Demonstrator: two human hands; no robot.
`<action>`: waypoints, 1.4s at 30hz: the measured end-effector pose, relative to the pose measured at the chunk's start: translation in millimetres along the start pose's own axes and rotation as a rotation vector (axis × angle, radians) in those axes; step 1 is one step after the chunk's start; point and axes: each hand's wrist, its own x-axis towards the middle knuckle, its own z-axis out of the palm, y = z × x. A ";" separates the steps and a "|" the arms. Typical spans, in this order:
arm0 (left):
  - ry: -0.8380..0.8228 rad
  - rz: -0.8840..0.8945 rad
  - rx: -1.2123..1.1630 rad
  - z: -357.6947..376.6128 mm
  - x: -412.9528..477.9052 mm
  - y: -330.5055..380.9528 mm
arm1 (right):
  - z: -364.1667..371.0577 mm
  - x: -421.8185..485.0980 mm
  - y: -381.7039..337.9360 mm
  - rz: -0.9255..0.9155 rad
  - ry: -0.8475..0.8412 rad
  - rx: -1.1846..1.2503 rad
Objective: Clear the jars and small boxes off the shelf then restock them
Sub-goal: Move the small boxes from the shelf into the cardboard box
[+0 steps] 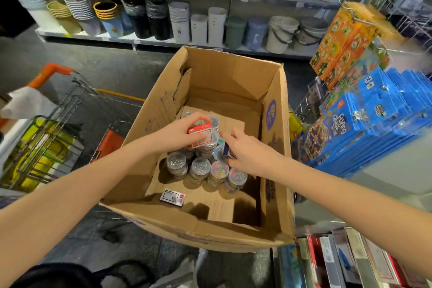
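Jars (198, 167) are piled in the carton (149, 112); small boxes (201, 134) are gripped in the left hand (180, 134) and right hand (247, 153); restocking apparently remains.

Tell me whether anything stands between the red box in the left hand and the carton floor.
Yes: clear jars stand under the red box that the left hand holds. Bare carton floor lies nearer the person.

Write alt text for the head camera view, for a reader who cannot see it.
Two bare hands reach into an open cardboard box that holds clear jars: the left hand grips a small red box, and the right hand a small blue box. A third small box lies on the carton floor. A shopping cart stands on the left, with bucket shelves behind.
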 end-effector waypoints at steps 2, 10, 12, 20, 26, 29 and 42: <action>-0.001 -0.038 -0.018 -1.7 2.2 -3.3 | 0.0 3.7 3.4 0.026 0.022 -0.016; -0.193 -0.210 -0.173 -4.4 6.9 -10.7 | 10.2 13.1 16.5 0.029 0.094 -0.174; -0.263 -0.208 -0.087 -0.4 8.2 -16.1 | 10.3 13.8 19.4 0.030 0.101 -0.142; -0.435 -0.094 0.313 28.7 20.1 -13.0 | 11.4 14.9 31.0 0.117 0.054 0.029; -0.707 -0.028 0.445 53.8 22.6 -21.3 | 15.2 15.6 40.5 0.139 0.029 0.096; -0.738 -0.031 0.374 58.3 20.6 -25.8 | 17.5 14.0 38.8 0.124 0.044 0.103; -0.608 0.075 0.547 64.6 12.7 -28.9 | 30.1 16.2 41.6 0.127 0.077 0.017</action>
